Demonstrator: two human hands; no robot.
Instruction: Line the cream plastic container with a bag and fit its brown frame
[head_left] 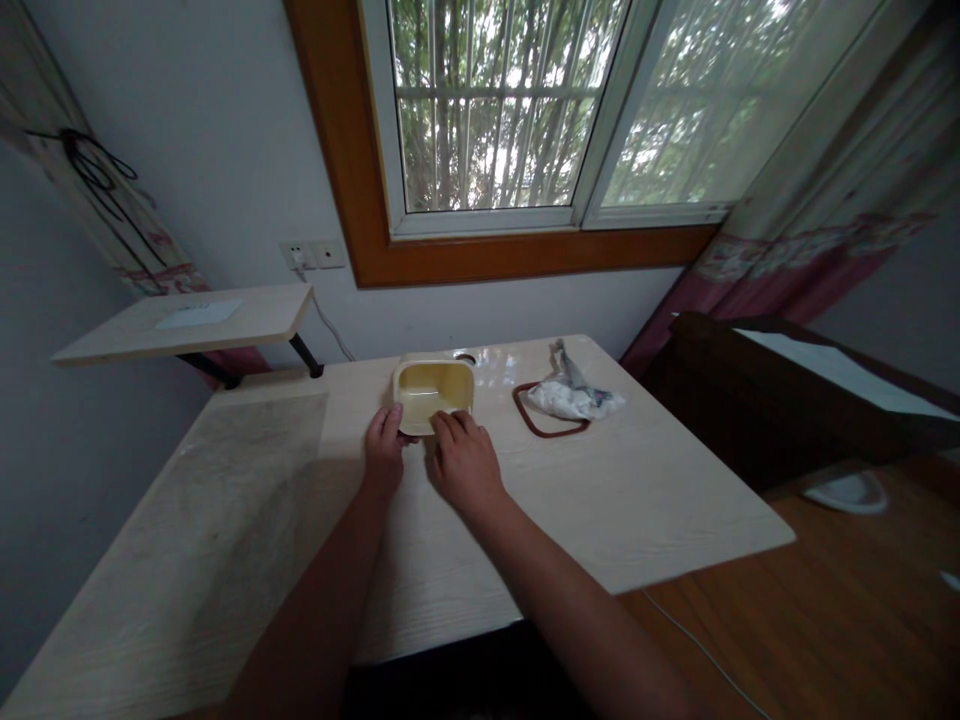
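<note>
One yellow box (pixel 429 385) on the table (pixel 637 490), mid-frame: clamped at its near left corner by the left hand (pixel 385 450), touched at the near rim by the right hand (pixel 466 458), fingers bent; cannot tell whether gripping. Right of centre, plastic bag (pixel 568 398) across a brown ring (pixel 555 435).

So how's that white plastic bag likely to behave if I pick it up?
The white plastic bag will probably be floppy, since it looks crumpled. Its lower part bulges, so any contents might shift. Lifting it could nudge the brown frame it partly covers.
</note>
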